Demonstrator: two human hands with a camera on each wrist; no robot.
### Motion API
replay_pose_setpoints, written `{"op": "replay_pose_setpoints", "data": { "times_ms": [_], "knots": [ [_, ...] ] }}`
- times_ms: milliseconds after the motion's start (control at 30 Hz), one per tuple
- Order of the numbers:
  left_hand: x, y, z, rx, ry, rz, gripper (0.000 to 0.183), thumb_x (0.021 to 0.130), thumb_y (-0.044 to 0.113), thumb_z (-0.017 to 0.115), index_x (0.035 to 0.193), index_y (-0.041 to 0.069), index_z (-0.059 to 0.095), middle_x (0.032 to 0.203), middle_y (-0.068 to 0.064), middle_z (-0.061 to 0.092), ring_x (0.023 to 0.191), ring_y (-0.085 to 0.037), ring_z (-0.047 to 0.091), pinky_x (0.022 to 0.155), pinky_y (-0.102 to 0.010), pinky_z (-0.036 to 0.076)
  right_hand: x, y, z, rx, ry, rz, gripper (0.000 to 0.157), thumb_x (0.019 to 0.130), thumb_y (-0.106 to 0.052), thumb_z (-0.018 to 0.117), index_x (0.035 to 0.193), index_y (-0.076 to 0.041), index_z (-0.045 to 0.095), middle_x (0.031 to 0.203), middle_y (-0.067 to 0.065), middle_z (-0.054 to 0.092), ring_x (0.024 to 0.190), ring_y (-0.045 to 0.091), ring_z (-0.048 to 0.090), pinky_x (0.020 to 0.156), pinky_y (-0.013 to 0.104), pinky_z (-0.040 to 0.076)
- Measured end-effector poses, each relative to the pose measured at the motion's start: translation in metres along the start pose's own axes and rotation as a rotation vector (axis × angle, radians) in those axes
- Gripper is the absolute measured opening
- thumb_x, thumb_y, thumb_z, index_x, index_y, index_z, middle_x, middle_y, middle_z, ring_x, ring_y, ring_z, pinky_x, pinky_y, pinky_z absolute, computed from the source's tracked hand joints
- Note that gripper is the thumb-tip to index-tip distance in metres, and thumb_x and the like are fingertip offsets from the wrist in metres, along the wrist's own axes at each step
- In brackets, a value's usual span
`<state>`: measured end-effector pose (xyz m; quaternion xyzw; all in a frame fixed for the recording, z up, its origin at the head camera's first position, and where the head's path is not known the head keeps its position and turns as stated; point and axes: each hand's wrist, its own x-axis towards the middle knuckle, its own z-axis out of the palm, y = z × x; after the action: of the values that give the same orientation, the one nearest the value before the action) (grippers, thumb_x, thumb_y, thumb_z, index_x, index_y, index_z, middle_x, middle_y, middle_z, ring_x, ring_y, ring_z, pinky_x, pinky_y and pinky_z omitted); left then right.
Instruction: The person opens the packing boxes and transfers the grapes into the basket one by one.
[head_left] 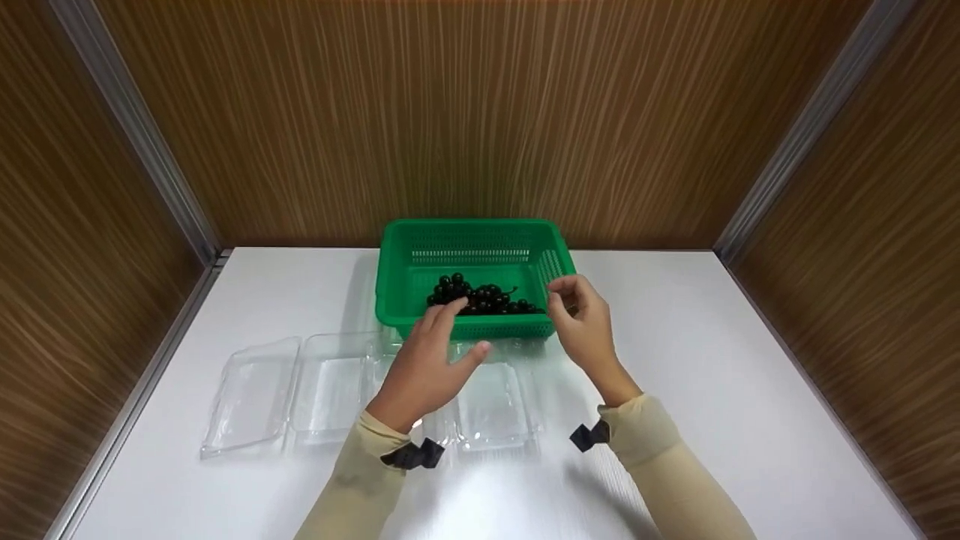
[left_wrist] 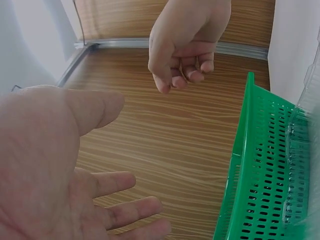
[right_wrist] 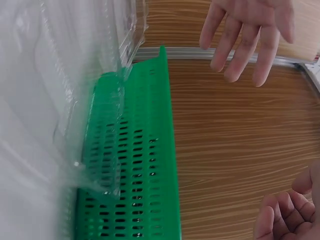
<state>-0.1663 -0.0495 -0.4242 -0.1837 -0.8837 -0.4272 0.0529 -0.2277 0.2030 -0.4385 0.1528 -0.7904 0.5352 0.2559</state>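
Observation:
In the head view a bunch of dark grapes [head_left: 491, 298] lies inside a green slotted basket [head_left: 471, 226]. My left hand [head_left: 424, 367] is above the basket's near side, its fingers extended and thumb spread. The left wrist view shows this left hand [left_wrist: 45, 160] with nothing in its grasp. At the basket's right front corner hovers my right hand [head_left: 583, 322]. Its fingers bend loosely toward the thumb, and nothing shows between them in the left wrist view. Under and left of the left hand stand clear plastic clamshell boxes [head_left: 491, 409] with raised lids.
One transparent lid [head_left: 251, 397] spreads out at the left of the white table [head_left: 720, 360]. Wood-grain panels [head_left: 465, 112] enclose the back and both sides, with metal strips [head_left: 810, 120] at the corners. The basket stands close to the back panel.

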Motion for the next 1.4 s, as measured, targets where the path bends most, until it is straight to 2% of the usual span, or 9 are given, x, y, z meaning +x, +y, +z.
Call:
{"op": "replay_pose_setpoints", "data": {
  "times_ms": [133,367,500,633,833,1033,1233,1400],
  "knots": [
    [-0.009,0.000,-0.006,-0.004,0.025,0.028,0.075,0.100,0.054,0.062,0.161,0.018,0.036,0.158,-0.007,0.042,0.146,-0.029,0.040,0.114,-0.055,0.041,-0.012,-0.013,-0.001,0.025,0.002,-0.015,0.012,0.099,0.008,0.056,0.108,0.008,0.064,0.088,0.014,0.063,0.072,0.014,0.057,0.063,0.021,0.047],
    [-0.022,-0.003,-0.016,-0.008,0.087,0.045,0.077,0.100,0.054,0.062,0.161,0.016,0.035,0.158,-0.006,0.042,0.146,-0.027,0.040,0.113,-0.055,0.042,-0.030,-0.054,-0.007,0.040,-0.004,-0.094,0.012,0.097,0.013,0.055,0.104,0.011,0.063,0.089,0.026,0.063,0.074,0.010,0.060,0.064,0.020,0.049],
    [-0.027,-0.004,-0.022,-0.008,0.121,0.041,0.078,0.100,0.053,0.063,0.162,0.016,0.033,0.158,-0.005,0.042,0.146,-0.026,0.040,0.113,-0.055,0.041,-0.035,-0.057,-0.009,0.035,0.011,-0.138,0.012,0.095,0.015,0.055,0.103,0.011,0.064,0.087,0.022,0.063,0.073,0.008,0.060,0.064,0.021,0.049],
    [-0.032,-0.005,-0.026,-0.014,0.128,0.035,0.078,0.100,0.055,0.061,0.163,0.018,0.030,0.158,-0.003,0.042,0.146,-0.023,0.039,0.114,-0.054,0.040,-0.041,-0.057,-0.009,0.036,0.017,-0.165,0.013,0.094,0.017,0.055,0.103,0.011,0.064,0.086,0.016,0.064,0.072,0.008,0.060,0.063,0.022,0.050],
    [-0.037,-0.008,-0.036,-0.007,0.151,0.051,0.077,0.101,0.054,0.060,0.162,0.016,0.032,0.157,-0.005,0.042,0.146,-0.023,0.039,0.114,-0.054,0.040,-0.048,-0.058,-0.005,0.059,0.015,-0.196,0.013,0.093,0.019,0.055,0.102,0.014,0.063,0.085,0.016,0.063,0.071,0.010,0.060,0.062,0.022,0.051],
    [-0.043,-0.011,-0.044,0.000,0.188,0.020,0.074,0.102,0.048,0.063,0.161,0.016,0.033,0.157,-0.005,0.042,0.147,-0.024,0.038,0.114,-0.056,0.039,-0.050,-0.062,-0.008,0.060,-0.014,-0.210,0.015,0.093,0.020,0.054,0.101,0.011,0.063,0.084,0.014,0.063,0.069,0.014,0.061,0.062,0.023,0.051],
    [-0.041,-0.009,-0.046,0.015,0.178,0.034,0.074,0.101,0.053,0.060,0.161,0.018,0.034,0.156,-0.005,0.042,0.147,-0.024,0.038,0.114,-0.056,0.040,-0.052,-0.069,-0.014,0.003,0.032,-0.227,0.015,0.092,0.020,0.055,0.098,0.009,0.063,0.084,0.014,0.064,0.072,0.009,0.059,0.065,0.019,0.049],
    [-0.040,-0.009,-0.049,0.030,0.189,0.034,0.074,0.101,0.052,0.061,0.161,0.018,0.034,0.156,-0.005,0.042,0.146,-0.024,0.038,0.113,-0.056,0.041,-0.051,-0.065,-0.012,-0.051,0.040,-0.284,0.017,0.090,0.021,0.056,0.098,0.008,0.064,0.083,0.017,0.064,0.069,0.014,0.057,0.065,0.019,0.048]
  ]
}}
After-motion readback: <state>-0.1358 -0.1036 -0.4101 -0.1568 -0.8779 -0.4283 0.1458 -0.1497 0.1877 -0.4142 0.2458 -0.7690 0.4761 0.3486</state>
